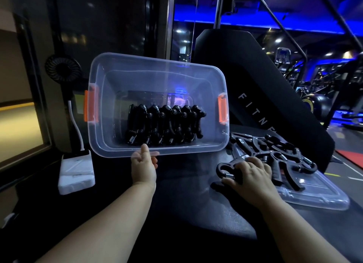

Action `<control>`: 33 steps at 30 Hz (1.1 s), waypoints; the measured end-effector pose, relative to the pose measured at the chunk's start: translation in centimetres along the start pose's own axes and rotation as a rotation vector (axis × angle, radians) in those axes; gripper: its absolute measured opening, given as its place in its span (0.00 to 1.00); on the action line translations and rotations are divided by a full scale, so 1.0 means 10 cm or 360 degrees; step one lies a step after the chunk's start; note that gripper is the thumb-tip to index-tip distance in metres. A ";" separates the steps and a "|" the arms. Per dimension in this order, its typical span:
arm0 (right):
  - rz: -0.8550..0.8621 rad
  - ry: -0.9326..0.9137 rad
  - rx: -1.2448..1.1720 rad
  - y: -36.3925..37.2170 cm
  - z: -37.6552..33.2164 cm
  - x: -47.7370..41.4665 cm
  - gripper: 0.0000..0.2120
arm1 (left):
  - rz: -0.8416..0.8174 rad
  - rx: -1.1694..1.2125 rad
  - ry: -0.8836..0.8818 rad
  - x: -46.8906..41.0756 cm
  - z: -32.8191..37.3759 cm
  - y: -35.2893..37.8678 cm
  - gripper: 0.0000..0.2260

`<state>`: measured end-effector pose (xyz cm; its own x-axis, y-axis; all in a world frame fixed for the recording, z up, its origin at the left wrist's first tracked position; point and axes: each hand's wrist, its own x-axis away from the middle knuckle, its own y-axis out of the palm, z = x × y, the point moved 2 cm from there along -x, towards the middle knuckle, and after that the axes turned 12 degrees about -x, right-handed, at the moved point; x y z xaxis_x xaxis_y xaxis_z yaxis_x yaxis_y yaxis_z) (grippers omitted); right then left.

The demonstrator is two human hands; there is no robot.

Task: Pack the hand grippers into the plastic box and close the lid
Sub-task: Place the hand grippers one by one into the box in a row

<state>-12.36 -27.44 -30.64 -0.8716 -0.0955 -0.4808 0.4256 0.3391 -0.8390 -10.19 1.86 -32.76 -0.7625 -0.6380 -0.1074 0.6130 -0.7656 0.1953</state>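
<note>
As both forearms reach in from the bottom edge, the nearest contact is the right hand [249, 176], fingers curled over one black hand gripper [225, 168] with the thumb tucked by its steel spring. The hold looks closed on it, though the fingers cover the handles, so whether it is off the surface cannot be told. Just beyond, the pile of grippers [275, 152] lies tangled on the clear lid [318, 196], which rests flat on the black padded surface [176, 203]. Left hand [144, 165] pinches the near rim of the plastic box [110, 142], thumb on top, fingers beneath; the box is tipped with its opening toward the camera. Inside, a row of grippers [165, 125] stands side by side against the lower wall, with free room at both ends. Handling judgement: each gripper is rigid, sprung, probably dense for its size; handles hook into neighbours, so take one by the handle pair near the spring and lift it straight out of the pile. Box looks light and thin-walled, likely to flex or slip under a one-point pinch; a hand under the base would be safer. Hard to read: the count in the pile (black on black), whether the orange latches [223, 109] hang free, and whether the box base touches the surface behind the left hand.
</note>
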 end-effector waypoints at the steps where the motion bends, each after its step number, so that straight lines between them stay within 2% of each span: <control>1: 0.0026 -0.0025 -0.0054 0.00 -0.01 0.00 0.28 | -0.0001 -0.0006 0.0002 0.00 0.00 0.00 0.10; 7: 0.0298 -0.0281 -0.0412 -0.08 -0.16 0.04 0.19 | -0.0003 0.0004 0.0004 -0.01 0.02 0.00 0.10; 11: 0.0322 -0.0418 -0.0602 -0.10 -0.29 0.01 0.15 | -0.0015 -0.0026 0.0005 0.00 0.02 0.00 0.11; 14: 0.0247 -0.0291 -0.0869 -0.10 -0.36 -0.02 0.11 | -0.0018 -0.0017 0.0008 0.01 0.02 0.00 0.11; 16: 0.0217 -0.0212 -0.1035 -0.10 -0.39 -0.04 0.13 | -0.0020 -0.0017 0.0008 0.01 0.02 0.00 0.10; 18: 0.0208 -0.0093 -0.1390 -0.15 -0.43 -0.06 0.17 | -0.0020 -0.0012 0.0005 0.02 0.02 0.00 0.10; 21: 0.0145 0.0145 -0.2036 -0.20 -0.51 -0.09 0.16 | -0.0028 0.0010 0.0003 0.00 0.01 0.00 0.10; 23: 0.0059 0.0299 -0.2250 -0.20 -0.58 -0.10 0.16 | -0.0035 0.0010 0.0002 0.00 0.01 0.00 0.10; 26: -0.0029 0.0431 -0.2385 -0.18 -0.71 -0.11 0.16 | -0.0038 0.0021 0.0007 0.00 -0.01 0.00 0.10; 30: -0.0122 0.0431 -0.2415 -0.20 -0.70 -0.10 0.13 | -0.0048 0.0029 0.0015 -0.01 -0.01 0.00 0.10; 33: -0.0269 0.0344 -0.2299 -0.21 -0.68 -0.04 0.18 | -0.0061 0.0040 0.0018 -0.01 -0.02 0.00 0.10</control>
<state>-14.56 -21.74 -26.92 -0.9592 -0.1332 -0.2493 -0.1764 0.9712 0.1602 -10.07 1.91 -32.91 -0.7828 -0.6094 -0.1260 0.5780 -0.7871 0.2154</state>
